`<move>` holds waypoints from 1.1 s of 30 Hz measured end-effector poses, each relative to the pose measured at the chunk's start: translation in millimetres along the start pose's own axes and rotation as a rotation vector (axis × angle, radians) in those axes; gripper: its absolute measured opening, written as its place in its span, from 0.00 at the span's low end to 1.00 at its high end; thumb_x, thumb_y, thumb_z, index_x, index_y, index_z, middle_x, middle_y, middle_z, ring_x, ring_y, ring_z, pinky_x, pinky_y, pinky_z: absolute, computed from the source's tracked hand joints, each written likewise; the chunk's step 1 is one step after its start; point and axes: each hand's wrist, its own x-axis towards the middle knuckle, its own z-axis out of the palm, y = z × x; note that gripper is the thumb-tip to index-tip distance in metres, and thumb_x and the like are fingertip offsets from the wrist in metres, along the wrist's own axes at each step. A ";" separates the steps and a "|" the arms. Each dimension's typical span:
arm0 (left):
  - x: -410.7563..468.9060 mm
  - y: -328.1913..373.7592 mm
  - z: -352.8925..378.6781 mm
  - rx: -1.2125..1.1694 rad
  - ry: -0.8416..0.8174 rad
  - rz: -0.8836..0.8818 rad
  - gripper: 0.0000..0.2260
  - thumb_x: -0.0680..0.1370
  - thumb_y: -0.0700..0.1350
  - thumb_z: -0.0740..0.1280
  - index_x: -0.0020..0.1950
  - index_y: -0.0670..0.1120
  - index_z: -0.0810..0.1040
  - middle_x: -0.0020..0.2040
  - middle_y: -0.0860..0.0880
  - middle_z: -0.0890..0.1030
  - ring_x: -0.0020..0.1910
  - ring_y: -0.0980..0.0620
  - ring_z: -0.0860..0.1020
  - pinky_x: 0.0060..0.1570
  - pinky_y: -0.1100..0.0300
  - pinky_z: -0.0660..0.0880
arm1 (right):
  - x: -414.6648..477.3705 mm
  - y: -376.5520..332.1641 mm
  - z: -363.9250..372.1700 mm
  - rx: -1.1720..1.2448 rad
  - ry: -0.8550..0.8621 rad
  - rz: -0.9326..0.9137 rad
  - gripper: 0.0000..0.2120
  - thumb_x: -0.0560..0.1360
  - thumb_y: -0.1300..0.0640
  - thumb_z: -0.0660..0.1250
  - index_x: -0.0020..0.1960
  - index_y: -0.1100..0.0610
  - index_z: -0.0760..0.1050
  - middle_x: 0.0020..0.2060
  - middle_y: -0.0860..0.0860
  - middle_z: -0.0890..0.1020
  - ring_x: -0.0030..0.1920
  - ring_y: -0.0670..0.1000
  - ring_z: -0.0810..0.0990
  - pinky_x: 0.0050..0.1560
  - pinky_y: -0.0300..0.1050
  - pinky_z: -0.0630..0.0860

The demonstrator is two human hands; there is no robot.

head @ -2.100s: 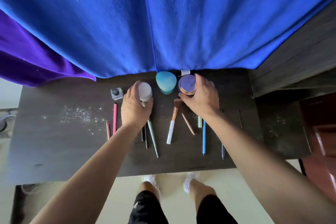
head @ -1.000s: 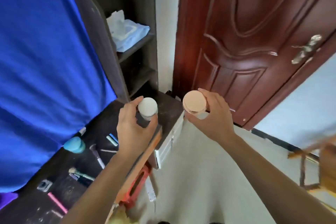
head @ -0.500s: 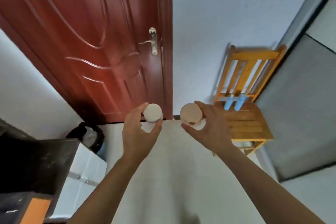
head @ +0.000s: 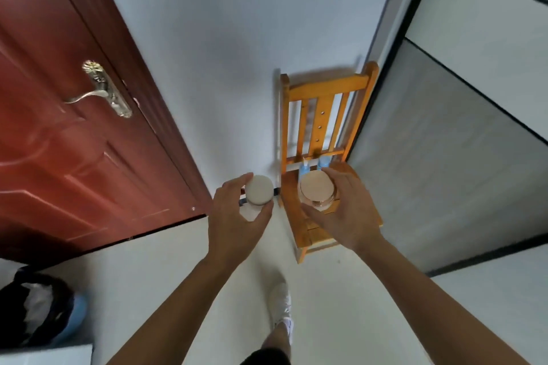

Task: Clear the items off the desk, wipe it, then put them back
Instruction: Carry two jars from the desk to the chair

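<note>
My left hand (head: 234, 225) grips a small white jar with a pale round lid (head: 258, 190), held in the air above the floor. My right hand (head: 344, 216) grips a wider jar with a rose-gold lid (head: 316, 187), held over the seat of a small orange wooden chair (head: 314, 234). Two light blue bottles (head: 313, 165) stand at the back of the chair seat, partly hidden behind the rose-gold jar. The desk is out of view.
A red-brown door (head: 74, 157) with a brass handle (head: 100, 92) stands at left. A grey wall panel (head: 444, 157) runs along the right of the chair. A dark and blue bag (head: 38, 311) lies on the floor at lower left. My white shoe (head: 281, 305) is below.
I have turned away from the desk with a jar in each hand. The chair has come closer, and my right hand with the rose-gold jar is now over its seat.
</note>
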 end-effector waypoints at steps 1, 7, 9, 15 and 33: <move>18.8 -3.6 17.0 -0.016 -0.020 -0.019 0.28 0.70 0.52 0.78 0.67 0.50 0.74 0.60 0.52 0.77 0.55 0.57 0.74 0.46 0.67 0.75 | 18.0 12.7 -1.3 -0.028 -0.008 0.022 0.39 0.61 0.36 0.80 0.67 0.44 0.71 0.61 0.44 0.80 0.58 0.44 0.76 0.56 0.39 0.72; 124.5 -9.2 113.3 -0.070 -0.121 -0.125 0.29 0.69 0.51 0.79 0.67 0.53 0.71 0.60 0.57 0.74 0.56 0.55 0.73 0.51 0.52 0.82 | 122.2 84.6 -13.0 -0.149 -0.016 0.126 0.41 0.61 0.39 0.82 0.69 0.48 0.71 0.62 0.47 0.78 0.60 0.45 0.74 0.58 0.48 0.77; 152.8 -6.9 144.6 -0.061 -0.148 -0.141 0.29 0.70 0.51 0.79 0.67 0.53 0.71 0.60 0.56 0.75 0.57 0.55 0.73 0.52 0.51 0.82 | 148.3 110.0 -15.5 -0.134 0.002 0.190 0.40 0.62 0.42 0.83 0.69 0.48 0.70 0.62 0.47 0.78 0.60 0.44 0.72 0.59 0.51 0.77; 191.6 -19.5 234.8 0.047 -0.229 -0.262 0.28 0.71 0.53 0.77 0.67 0.51 0.72 0.62 0.52 0.78 0.58 0.51 0.75 0.55 0.47 0.80 | 198.0 197.1 -3.6 -0.096 -0.053 0.338 0.38 0.64 0.45 0.82 0.69 0.48 0.69 0.62 0.47 0.78 0.60 0.46 0.72 0.60 0.52 0.76; 135.5 -187.8 454.6 0.211 -0.166 -0.856 0.27 0.73 0.56 0.74 0.68 0.54 0.68 0.66 0.52 0.75 0.61 0.51 0.75 0.60 0.52 0.77 | 227.7 442.4 175.9 -0.148 -0.430 0.422 0.38 0.67 0.35 0.75 0.72 0.42 0.62 0.69 0.46 0.74 0.65 0.51 0.74 0.56 0.38 0.68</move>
